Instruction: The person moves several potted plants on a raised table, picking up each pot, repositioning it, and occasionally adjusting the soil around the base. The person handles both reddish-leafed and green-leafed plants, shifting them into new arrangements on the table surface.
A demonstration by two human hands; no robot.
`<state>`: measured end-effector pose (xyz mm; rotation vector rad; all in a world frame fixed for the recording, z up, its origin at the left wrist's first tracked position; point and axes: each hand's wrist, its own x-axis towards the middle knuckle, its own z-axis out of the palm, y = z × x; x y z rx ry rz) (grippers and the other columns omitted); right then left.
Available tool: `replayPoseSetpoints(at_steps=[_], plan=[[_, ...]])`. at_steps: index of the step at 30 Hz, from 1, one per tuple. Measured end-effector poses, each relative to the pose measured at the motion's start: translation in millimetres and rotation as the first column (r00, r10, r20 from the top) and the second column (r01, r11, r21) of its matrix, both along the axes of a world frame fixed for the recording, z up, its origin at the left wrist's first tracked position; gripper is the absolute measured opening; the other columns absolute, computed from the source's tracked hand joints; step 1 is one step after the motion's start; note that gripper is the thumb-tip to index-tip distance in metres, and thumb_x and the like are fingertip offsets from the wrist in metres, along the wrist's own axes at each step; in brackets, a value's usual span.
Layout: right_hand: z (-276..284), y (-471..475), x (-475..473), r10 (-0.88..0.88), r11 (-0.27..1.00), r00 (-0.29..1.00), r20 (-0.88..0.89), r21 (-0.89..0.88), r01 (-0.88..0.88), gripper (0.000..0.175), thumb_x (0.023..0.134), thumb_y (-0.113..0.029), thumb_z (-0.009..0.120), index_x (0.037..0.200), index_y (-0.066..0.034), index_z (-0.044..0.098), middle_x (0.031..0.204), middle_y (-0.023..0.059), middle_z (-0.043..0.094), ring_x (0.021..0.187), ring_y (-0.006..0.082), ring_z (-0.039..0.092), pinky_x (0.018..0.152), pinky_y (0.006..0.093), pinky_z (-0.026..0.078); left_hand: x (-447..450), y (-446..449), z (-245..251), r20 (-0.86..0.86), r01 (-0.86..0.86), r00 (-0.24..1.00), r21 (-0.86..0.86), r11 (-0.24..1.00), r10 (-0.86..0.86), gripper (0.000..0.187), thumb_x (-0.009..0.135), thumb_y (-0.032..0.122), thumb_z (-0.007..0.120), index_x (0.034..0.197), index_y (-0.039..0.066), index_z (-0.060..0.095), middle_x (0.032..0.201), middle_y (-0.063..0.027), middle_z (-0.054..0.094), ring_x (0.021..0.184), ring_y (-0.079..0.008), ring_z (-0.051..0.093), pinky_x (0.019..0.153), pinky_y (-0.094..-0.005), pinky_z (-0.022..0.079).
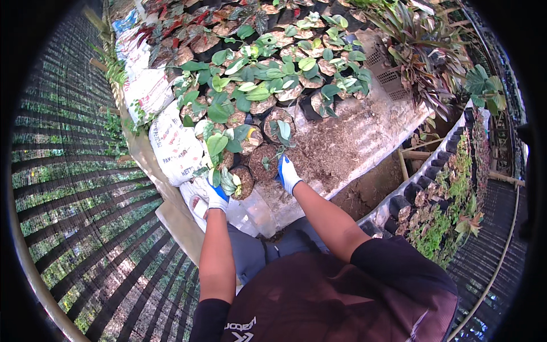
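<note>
Both my hands wear white gloves with blue palms. My right hand (pixel 288 173) is at the right side of a black bag pot of dark soil (pixel 263 161), its thumb up near a small green cutting; its fingers are partly hidden, so its grip cannot be told. My left hand (pixel 218 196) lies against the left side of a smaller soil-filled pot (pixel 242 181) with a pale variegated leafy plant (pixel 230 183); its fingertips are hidden by leaves. Just beyond stands another soil-filled pot (pixel 277 122) with a grey-green leafy cutting (pixel 284 132).
Many potted leafy plants (pixel 260 92) stand close together ahead. Printed white sacks (pixel 175 147) line the left side. Loose soil lies on a plastic sheet (pixel 329 154) at the right. Beyond its edge are a dirt gap, a row of black bag pots (pixel 399 206) and a perforated plastic crate (pixel 391 79).
</note>
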<state>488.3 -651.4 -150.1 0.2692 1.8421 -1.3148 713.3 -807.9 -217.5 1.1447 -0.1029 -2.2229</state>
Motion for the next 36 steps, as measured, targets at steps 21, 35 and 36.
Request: replayPoseSetpoints(at_steps=[21,35,36], plan=[[83.6,125.4,-124.4,0.812,0.535,0.449,-0.374,0.784,-0.314,0.08,0.09,-0.045,0.076,0.158,-0.0242,0.04,0.162,0.0204,0.038,0.141,0.0473,0.043,0.115,0.0531,0.044,156.4,103.8,101.6,0.627,-0.011,0.778,0.069,0.998,-0.034,0.092,0.099,0.077,0.034,0.167,0.015,0.025,0.175,-0.0083,0.02,0.159,-0.0301,0.021,0.127,-0.0549,0.017],[85.9,169.9,-145.4,0.581,0.693,0.584,-0.566,0.721,0.009,0.036,0.094,-0.039,0.069,0.117,-0.0114,0.068,0.116,0.0158,0.07,0.111,0.0368,0.066,0.098,0.0481,0.052,375.5,70.3,117.6,0.698,0.522,0.401,0.358,0.774,-0.593,0.081,0.1,0.076,0.042,0.157,0.019,0.045,0.153,-0.0037,0.052,0.132,-0.0241,0.051,0.107,-0.0473,0.039],[87.0,158.0,-145.9,0.629,0.687,0.551,-0.548,0.723,-0.065,0.039,0.093,-0.041,0.07,0.12,-0.0122,0.067,0.118,0.0156,0.069,0.113,0.0362,0.065,0.099,0.0478,0.052,369.4,69.6,119.4,0.699,0.552,0.34,0.394,0.735,-0.629,0.079,0.1,0.075,0.043,0.156,0.019,0.047,0.15,-0.0035,0.054,0.129,-0.0233,0.052,0.105,-0.0468,0.041]])
